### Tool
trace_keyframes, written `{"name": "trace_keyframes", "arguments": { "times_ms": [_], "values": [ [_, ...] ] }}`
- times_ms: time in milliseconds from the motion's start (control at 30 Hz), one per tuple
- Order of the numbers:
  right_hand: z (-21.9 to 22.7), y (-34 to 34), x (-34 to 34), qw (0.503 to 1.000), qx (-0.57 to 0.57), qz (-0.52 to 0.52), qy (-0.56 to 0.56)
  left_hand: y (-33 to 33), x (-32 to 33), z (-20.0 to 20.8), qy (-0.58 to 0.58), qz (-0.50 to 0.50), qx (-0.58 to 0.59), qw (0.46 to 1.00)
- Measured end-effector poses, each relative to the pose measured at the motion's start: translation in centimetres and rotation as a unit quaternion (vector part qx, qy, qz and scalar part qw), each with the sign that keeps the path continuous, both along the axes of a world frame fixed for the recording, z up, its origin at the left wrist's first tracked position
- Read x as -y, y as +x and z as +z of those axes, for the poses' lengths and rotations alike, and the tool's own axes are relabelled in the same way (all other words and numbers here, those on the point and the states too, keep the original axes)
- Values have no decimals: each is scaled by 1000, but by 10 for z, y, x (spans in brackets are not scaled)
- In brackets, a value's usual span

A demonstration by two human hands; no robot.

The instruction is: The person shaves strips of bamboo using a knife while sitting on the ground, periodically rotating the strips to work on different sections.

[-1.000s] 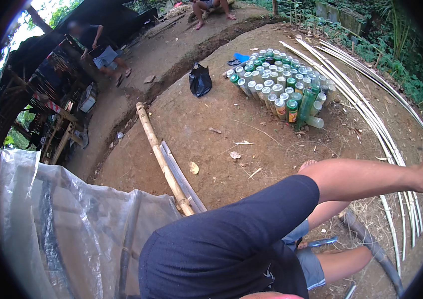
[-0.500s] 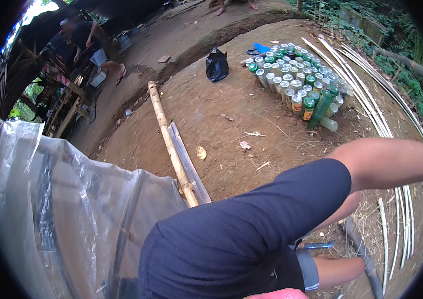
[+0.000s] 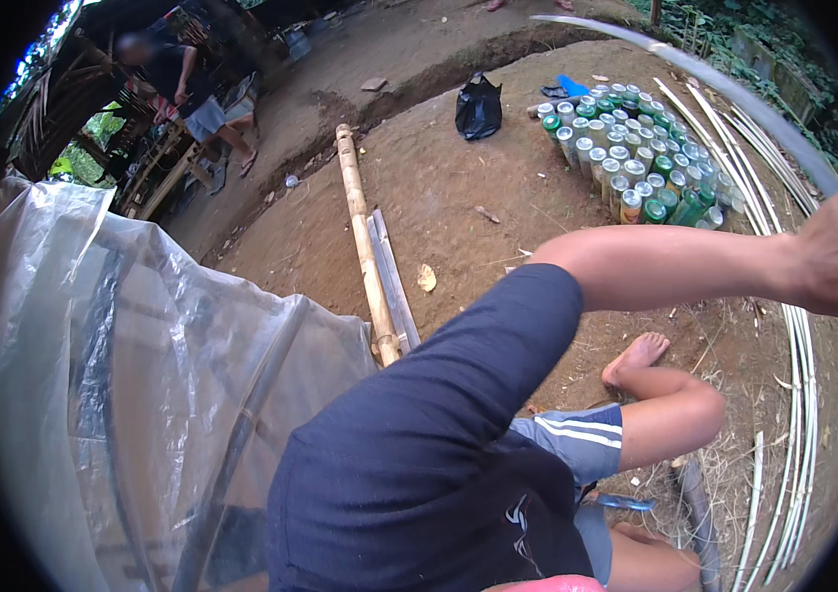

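Observation:
My left arm reaches from a dark shirt sleeve across to the right rim. At its end my left hand [image 3: 834,259] is closed, its fingers curled and partly cut off by the rim. A long, pale bamboo strip [image 3: 705,74], smeared by motion, rises from this hand and arcs to the upper left over the ground. Below the arm show my bent legs [image 3: 681,419] in grey shorts, with a bare foot on the soil. Close to the legs lies a slim blue object [image 3: 626,503], partly hidden. My right hand is out of sight.
Several pale strips [image 3: 799,434] lie along the right. Many upside-down glass bottles [image 3: 636,148] stand packed together beyond my arm, near a black plastic bag [image 3: 479,107]. A bamboo pole [image 3: 363,232] and clear plastic sheeting [image 3: 172,395] are at left. Another person [image 3: 177,84] stands by a shed.
My left hand has come into view at the right, with the blurred bamboo strip. The view has shifted, and more of my legs shows. The person by the shed has changed posture.

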State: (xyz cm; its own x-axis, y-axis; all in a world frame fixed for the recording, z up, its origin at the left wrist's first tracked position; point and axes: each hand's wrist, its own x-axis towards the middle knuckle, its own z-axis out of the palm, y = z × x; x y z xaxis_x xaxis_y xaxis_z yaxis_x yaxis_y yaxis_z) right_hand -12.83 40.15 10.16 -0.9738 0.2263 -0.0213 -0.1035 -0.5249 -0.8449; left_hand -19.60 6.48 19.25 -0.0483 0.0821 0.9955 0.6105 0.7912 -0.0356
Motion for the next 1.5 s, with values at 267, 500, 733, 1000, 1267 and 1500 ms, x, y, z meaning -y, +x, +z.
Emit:
{"name": "trace_keyframes", "arguments": {
  "times_ms": [267, 500, 733, 1000, 1267, 1500],
  "values": [
    [-13, -18, -49, 995, 20, -40, -89, 24, 82, -108, -225, -66, 393, 889],
    [-169, -59, 47, 983, -22, -16, 179, -17, 98, -251, -242, -106, 742, 616],
    [-240, -96, 52, 948, 255, -191, -3, -70, 107, -390, -115, -265, 854, 433],
    [-348, -100, 42, 936, 328, -130, 20, -118, -91, -390, -59, -305, 857, 411],
    [-419, -19, -47, 955, 281, -35, 85, -135, -150, -446, -200, -317, 854, 362],
    [-573, 211, -83, 545, 644, -5, 537, -130, -138, -465, -108, -232, 920, 298]
  ]
}}
